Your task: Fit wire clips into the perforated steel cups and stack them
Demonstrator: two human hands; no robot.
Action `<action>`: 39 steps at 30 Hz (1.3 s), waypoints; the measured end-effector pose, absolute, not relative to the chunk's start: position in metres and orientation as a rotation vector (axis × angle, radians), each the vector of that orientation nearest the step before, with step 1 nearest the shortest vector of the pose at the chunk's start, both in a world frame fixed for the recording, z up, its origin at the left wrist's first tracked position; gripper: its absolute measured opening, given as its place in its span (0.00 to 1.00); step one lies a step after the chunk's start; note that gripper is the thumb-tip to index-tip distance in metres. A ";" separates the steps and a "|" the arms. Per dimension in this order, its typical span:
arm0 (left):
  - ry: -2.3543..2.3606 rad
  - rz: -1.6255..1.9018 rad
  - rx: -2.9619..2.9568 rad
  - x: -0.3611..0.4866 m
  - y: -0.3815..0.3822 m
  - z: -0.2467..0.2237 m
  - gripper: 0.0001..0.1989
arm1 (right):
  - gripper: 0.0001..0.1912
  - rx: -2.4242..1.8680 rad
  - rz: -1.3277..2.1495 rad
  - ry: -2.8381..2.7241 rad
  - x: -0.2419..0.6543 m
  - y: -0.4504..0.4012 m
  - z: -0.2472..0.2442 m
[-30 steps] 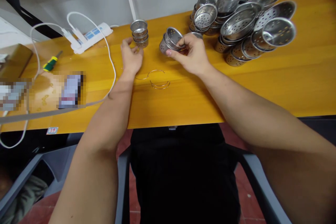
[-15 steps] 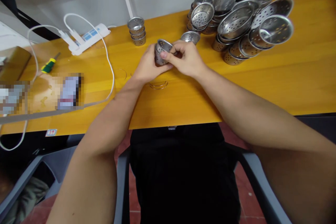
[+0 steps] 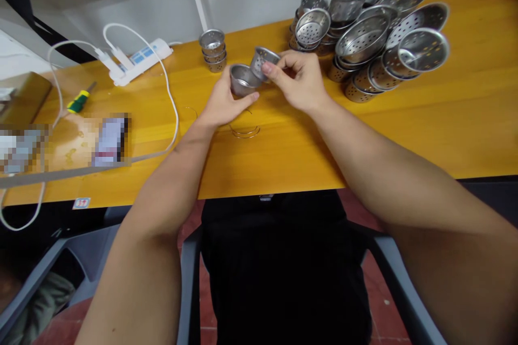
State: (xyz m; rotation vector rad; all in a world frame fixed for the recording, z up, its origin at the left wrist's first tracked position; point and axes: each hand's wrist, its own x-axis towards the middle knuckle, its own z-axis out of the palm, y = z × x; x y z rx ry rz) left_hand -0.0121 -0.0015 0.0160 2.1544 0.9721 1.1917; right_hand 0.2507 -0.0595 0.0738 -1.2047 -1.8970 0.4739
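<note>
My left hand (image 3: 224, 101) is wrapped round a metal cup (image 3: 242, 82), its open mouth facing up. Between the thumb and fingers of my right hand (image 3: 301, 76) is a smaller perforated metal cup (image 3: 263, 60), tilted at the right rim of the first one. Whether the two cups touch I cannot tell. Thin curved wires (image 3: 245, 133) lie on the yellow table just below my left hand. Behind the hands stands a short stack of small perforated cups (image 3: 212, 51).
Many perforated metal cups (image 3: 364, 38) are stacked and heaped at the back right. On the left lie a white power strip (image 3: 141, 59) with cables, a green and yellow screwdriver (image 3: 79, 101) and a blurred-out flat object (image 3: 109, 140). A grey wall borders the table's back.
The smaller cup has come up out of the larger one in my right hand. My left hand has shifted slightly left with the larger cup.
</note>
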 end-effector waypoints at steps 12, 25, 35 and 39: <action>1.169 1.504 1.848 -0.030 0.027 0.009 0.40 | 0.15 -1.397 0.472 -2.215 0.256 -0.051 0.048; 1.253 1.613 1.735 -0.034 0.029 0.013 0.39 | 0.51 -0.764 0.591 -2.574 0.216 -0.096 0.065; 1.227 1.588 1.930 -0.031 0.031 0.003 0.40 | 0.08 -1.233 0.395 -2.858 0.228 -0.104 0.101; 1.243 1.575 1.892 -0.032 0.032 0.001 0.41 | 0.11 -1.358 0.436 -2.809 0.231 -0.108 0.108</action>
